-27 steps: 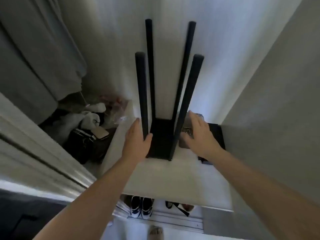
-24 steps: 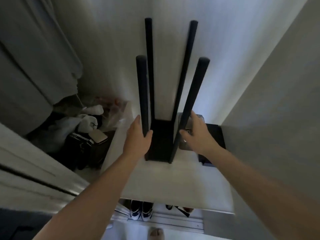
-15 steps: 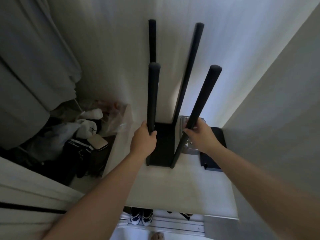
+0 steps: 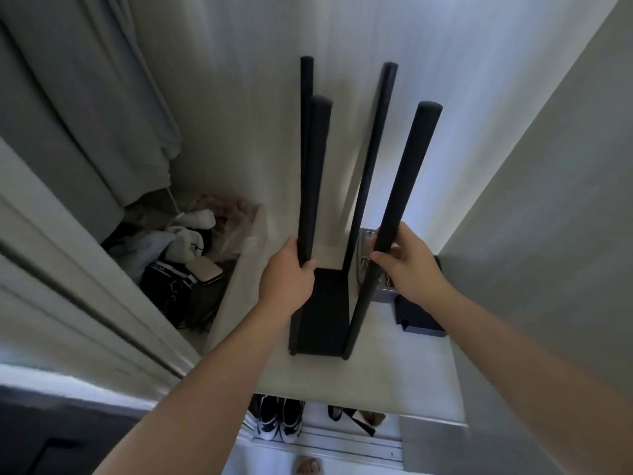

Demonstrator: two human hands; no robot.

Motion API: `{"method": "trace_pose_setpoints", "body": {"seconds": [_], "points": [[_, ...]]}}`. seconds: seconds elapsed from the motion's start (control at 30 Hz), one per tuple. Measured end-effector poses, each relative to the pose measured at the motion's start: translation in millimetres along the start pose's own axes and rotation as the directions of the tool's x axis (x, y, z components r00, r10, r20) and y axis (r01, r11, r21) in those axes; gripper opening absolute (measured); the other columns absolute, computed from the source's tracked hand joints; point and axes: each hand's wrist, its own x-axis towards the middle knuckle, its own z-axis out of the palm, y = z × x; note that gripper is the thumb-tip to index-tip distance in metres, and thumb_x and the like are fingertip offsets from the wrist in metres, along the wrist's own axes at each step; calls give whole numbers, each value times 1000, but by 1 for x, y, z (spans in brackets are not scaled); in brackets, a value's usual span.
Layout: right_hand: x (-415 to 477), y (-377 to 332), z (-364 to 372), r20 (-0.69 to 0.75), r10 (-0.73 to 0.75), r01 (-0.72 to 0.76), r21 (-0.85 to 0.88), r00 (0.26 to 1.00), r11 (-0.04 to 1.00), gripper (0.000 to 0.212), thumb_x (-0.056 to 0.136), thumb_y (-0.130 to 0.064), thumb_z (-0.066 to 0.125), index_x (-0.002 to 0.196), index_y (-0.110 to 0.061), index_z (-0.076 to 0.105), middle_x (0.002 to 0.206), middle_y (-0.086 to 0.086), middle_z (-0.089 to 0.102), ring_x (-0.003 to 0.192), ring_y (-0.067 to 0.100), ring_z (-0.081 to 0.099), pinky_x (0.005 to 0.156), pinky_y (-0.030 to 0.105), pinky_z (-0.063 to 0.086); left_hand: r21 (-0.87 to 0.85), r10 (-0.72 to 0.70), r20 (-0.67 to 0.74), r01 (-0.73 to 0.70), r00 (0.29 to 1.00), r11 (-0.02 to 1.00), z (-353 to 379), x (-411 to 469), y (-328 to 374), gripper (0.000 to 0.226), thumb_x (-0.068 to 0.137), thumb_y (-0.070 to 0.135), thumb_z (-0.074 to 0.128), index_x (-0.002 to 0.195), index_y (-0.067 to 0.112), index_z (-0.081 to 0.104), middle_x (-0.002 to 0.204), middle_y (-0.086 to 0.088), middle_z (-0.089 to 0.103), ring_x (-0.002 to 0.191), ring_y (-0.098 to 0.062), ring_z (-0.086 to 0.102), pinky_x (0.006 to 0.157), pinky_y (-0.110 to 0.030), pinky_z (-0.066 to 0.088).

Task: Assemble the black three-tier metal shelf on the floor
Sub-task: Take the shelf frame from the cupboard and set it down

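Left hand (image 4: 286, 279), right hand (image 4: 411, 269) (gripping poles (image 4: 313, 180)).

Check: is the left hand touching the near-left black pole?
Touching. Head view: left hand grips the near-left pole low down, fingers curled round it.

Position: head-worn, above the white ledge (image 4: 394, 371).
Direction: forward and steeply down, wide-angle.
Nearness: close; the shelf frame (image 4: 318, 323) fills the middle of the view.

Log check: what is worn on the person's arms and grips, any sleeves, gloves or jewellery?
Nothing worn shows. The left arm and right arm are bare to the frame's edge, no sleeve in view. The left grip and right grip are ungloved hands; no ring, watch, band or marking shows on the visible sides.
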Motion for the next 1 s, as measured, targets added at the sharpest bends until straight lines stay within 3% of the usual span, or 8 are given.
{"method": "trace_pose_setpoints", "body": {"seconds": [0.13, 0.3, 0.43, 0.53, 0.63, 0.73, 0.83, 1.0], "points": [[-37, -10, -9, -3, -62, 62, 24, 998, 998, 29, 96, -1, 64, 119, -18, 56, 112, 1, 67, 101, 6, 67, 83, 11, 53, 33, 34, -34, -33, 999, 999, -8, -40, 9, 24, 97, 29, 61, 121, 26, 57, 107, 9, 64, 94, -14, 62, 74, -29, 48], [-105, -14, -25, 31, -136, 134, 72, 990, 988, 30, 96, -1, 64, 120, -17, 58, 113, 7, 67, 105, 13, 66, 94, 26, 55, 60, 47, -56, -43, 997, 997, -18, -113, 24, 16, 96, 30, 63, 110, 29, 56, 94, 16, 62, 89, -10, 62, 76, -33, 50], [-170, -9, -39, 71, -188, 177, 129, 980, 976, 34, 96, 0, 64, 122, -21, 59, 107, -4, 69, 95, 1, 67, 79, 17, 57, 137, 83, -100, -68, 992, 988, -19, -189, 36, 17, 95, 32, 64, 101, 33, 48, 85, 17, 57, 75, -2, 55, 59, -27, 42], [-221, 0, -50, 100, -221, 206, 143, 970, 968, 37, 96, -2, 64, 125, -23, 58, 103, -11, 69, 89, -2, 66, 71, 13, 51, 140, 76, -119, -59, 990, 988, -16, -249, 40, 20, 94, 32, 65, 111, 29, 55, 93, 13, 63, 83, -9, 60, 70, -33, 50], [-269, 6, -57, 111, -233, 219, 130, 966, 967, 35, 96, -5, 66, 121, -28, 59, 100, -14, 70, 92, 3, 67, 76, 19, 52, 155, 70, -100, -53, 993, 986, -12, -303, 42, 19, 94, 32, 64, 110, 27, 55, 91, 14, 62, 82, -9, 61, 69, -31, 50], [-313, 8, -64, 115, -227, 213, 124, 967, 969, 34, 96, -7, 66, 114, -35, 60, 102, -15, 70, 97, 11, 67, 87, 34, 58, 147, 63, -71, -52, 995, 988, -15, -348, 45, 19, 95, 32, 65, 107, 31, 51, 90, 16, 61, 78, -2, 59, 60, -23, 43], [-351, 5, -69, 122, -221, 206, 124, 968, 971, 38, 96, -10, 67, 117, -40, 59, 104, -13, 71, 97, 15, 69, 88, 37, 60, 105, 53, -31, -49, 998, 993, -20, -384, 47, 21, 94, 31, 65, 112, 31, 53, 94, 15, 64, 81, -6, 63, 66, -27, 49], [-413, 3, -62, 110, -174, 160, 124, 979, 979, 35, 96, -10, 67, 121, -33, 59, 105, -9, 72, 94, 22, 71, 87, 43, 61, 72, 60, 70, -65, 996, 995, -30, -434, 37, 22, 93, 27, 66, 112, 30, 55, 96, 14, 67, 83, -3, 63, 66, -21, 46]]}}
